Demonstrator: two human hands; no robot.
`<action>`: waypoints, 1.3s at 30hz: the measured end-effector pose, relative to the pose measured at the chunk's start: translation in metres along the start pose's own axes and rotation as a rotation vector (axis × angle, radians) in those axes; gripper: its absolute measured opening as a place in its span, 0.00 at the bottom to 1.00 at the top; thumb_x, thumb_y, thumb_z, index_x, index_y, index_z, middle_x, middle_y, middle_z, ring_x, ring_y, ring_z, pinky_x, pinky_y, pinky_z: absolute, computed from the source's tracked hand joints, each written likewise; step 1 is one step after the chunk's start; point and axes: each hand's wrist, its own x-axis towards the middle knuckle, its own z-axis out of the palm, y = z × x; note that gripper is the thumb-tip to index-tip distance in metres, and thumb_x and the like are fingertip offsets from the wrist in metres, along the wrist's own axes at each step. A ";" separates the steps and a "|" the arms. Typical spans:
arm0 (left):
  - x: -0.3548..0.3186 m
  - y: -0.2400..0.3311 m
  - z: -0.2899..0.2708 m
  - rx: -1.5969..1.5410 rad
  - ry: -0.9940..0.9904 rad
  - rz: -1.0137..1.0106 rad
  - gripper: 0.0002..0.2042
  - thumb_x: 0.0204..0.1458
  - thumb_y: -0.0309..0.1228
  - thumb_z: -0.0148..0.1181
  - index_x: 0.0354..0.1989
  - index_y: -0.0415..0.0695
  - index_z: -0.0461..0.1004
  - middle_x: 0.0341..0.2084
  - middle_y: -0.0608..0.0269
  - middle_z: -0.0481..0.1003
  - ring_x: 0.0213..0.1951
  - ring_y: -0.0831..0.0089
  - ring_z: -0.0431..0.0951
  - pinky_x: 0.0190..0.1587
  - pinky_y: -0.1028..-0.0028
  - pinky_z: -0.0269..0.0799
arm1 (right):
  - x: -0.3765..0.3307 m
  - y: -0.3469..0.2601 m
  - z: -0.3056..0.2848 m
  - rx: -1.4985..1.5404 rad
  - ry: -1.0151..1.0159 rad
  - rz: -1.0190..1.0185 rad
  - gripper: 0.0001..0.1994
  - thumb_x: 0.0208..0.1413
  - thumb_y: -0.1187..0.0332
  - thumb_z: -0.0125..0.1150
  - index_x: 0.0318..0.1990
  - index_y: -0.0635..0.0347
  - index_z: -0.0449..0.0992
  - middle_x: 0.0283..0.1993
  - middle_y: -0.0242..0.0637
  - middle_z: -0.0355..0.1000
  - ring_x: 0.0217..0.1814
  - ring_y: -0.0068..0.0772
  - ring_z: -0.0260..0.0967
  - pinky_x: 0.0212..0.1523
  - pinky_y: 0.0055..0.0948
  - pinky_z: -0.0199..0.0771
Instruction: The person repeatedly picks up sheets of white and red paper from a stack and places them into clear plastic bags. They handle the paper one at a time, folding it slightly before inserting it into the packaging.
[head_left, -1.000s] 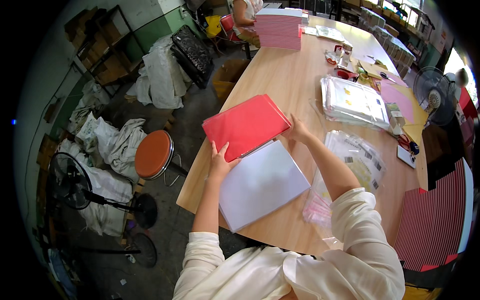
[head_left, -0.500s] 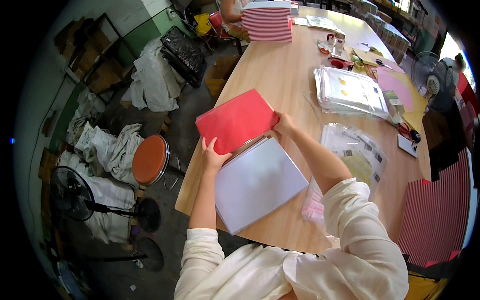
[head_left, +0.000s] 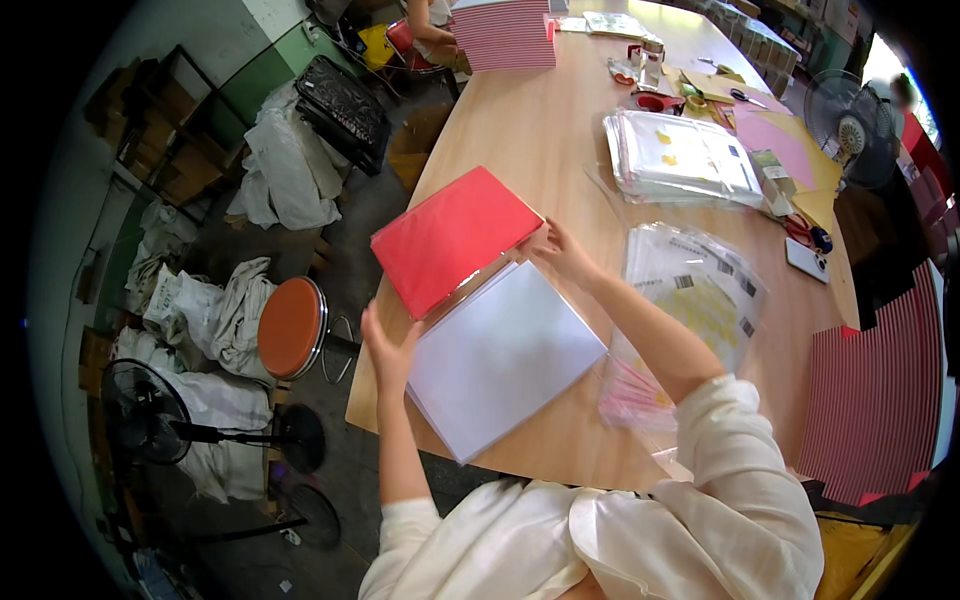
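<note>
A stack of red sheets or covers (head_left: 455, 240) lies on the wooden table, its lower edge against a pale, glossy stack (head_left: 505, 355) nearer to me. My left hand (head_left: 389, 348) is open beside the near left corners of the two stacks, thumb and fingers apart and nothing in it. By the right corner of the red stack, my right hand (head_left: 568, 252) is open with its fingers spread, just off the edge. Whether its fingertips still brush the stack, I cannot tell.
Right of the stacks lie clear plastic bags (head_left: 690, 285), filled clear packets (head_left: 680, 160), a phone (head_left: 806, 260) and scissors (head_left: 747, 97). A tall striped pile (head_left: 503, 38) stands far back near another person (head_left: 432, 30). An orange stool (head_left: 291, 327) and a fan (head_left: 145, 410) stand left.
Both hands have let go of the red stack, which now rests on the table. My left hand has moved off its near corner, and my right-hand fingers have opened.
</note>
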 end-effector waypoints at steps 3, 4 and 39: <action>-0.090 -0.013 -0.033 -0.654 0.144 -0.434 0.32 0.63 0.36 0.51 0.68 0.34 0.46 0.67 0.42 0.50 0.70 0.55 0.49 0.70 0.60 0.46 | -0.071 -0.020 -0.007 0.022 -0.193 0.184 0.30 0.63 0.67 0.53 0.70 0.62 0.51 0.65 0.50 0.61 0.67 0.40 0.59 0.61 0.35 0.65; -0.111 -0.001 -0.037 -0.777 0.124 -0.539 0.30 0.66 0.39 0.45 0.69 0.34 0.44 0.68 0.42 0.49 0.70 0.57 0.48 0.70 0.61 0.45 | -0.089 -0.013 -0.013 -0.048 -0.215 0.165 0.30 0.63 0.68 0.53 0.69 0.61 0.51 0.65 0.50 0.61 0.68 0.40 0.59 0.62 0.35 0.63; 0.055 0.027 0.056 0.464 -0.386 0.412 0.25 0.56 0.39 0.58 0.64 0.55 0.65 0.66 0.56 0.60 0.67 0.55 0.57 0.67 0.52 0.51 | -0.250 -0.091 -0.066 -0.500 -0.086 -0.294 0.23 0.60 0.72 0.55 0.63 0.61 0.64 0.66 0.49 0.61 0.66 0.49 0.60 0.62 0.38 0.64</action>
